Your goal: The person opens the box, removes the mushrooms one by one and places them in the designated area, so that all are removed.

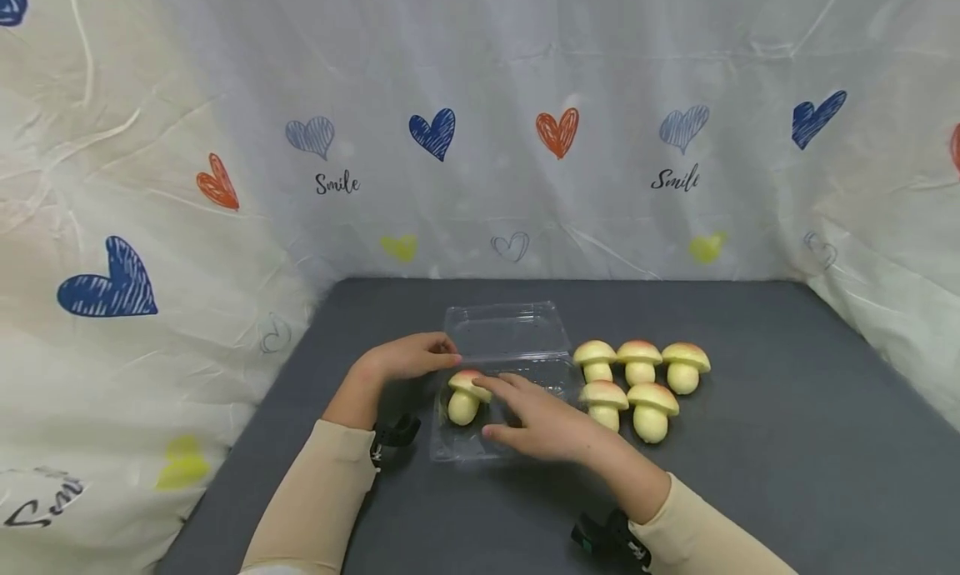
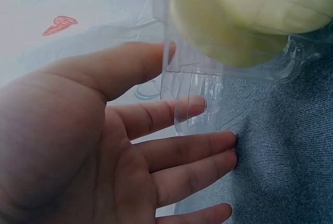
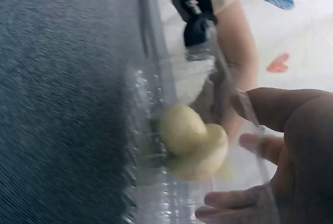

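Note:
A clear plastic clamshell box (image 1: 453, 453) lies on the table with its lid (image 1: 506, 332) folded back. Inside its left part sits one pale yellow toy mushroom (image 1: 463, 407) with a reddish cap top, also seen through the plastic in the right wrist view as a toy mushroom (image 3: 182, 130). My left hand (image 1: 408, 358) is at the box's left edge near the hinge; its fingers (image 2: 182, 148) are extended, thumb tip at the plastic wall. Over the box, my right hand (image 1: 546, 421) has its fingers spread, fingertips near the mushroom's cap, apparently not gripping it.
Right of the box, several more toy mushrooms (image 1: 652, 412) stand in two rows, close to the right forearm. The dark grey table (image 1: 780, 425) extends right and forward. A white curtain (image 1: 480, 67) with printed hearts hangs behind and at both sides.

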`<control>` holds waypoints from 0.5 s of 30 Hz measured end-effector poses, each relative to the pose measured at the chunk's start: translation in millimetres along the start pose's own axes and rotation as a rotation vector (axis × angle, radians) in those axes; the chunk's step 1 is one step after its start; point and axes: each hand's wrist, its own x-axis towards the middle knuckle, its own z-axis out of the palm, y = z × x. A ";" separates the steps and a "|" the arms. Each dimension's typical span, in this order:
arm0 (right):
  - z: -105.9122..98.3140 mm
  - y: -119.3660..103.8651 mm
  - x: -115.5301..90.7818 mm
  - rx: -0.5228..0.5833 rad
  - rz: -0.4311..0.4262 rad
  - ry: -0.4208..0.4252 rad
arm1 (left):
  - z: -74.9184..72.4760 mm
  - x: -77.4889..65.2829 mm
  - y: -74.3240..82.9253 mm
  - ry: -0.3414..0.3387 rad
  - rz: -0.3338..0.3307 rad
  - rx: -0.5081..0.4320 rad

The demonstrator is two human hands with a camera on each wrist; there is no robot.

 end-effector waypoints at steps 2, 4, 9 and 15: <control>4.5 2.1 1.9 0.000 0.009 -0.042 | 0.5 -0.1 2.2 -0.002 0.006 -0.001; 6.3 4.4 3.4 -0.003 0.016 -0.081 | 0.9 -0.3 3.5 -0.002 0.007 -0.003; 5.6 10.9 7.2 0.033 0.037 -0.155 | 0.2 -0.5 4.4 -0.004 0.007 -0.006; 7.8 17.0 10.2 0.066 -0.018 -0.156 | -0.3 -0.4 3.9 -0.015 0.010 0.002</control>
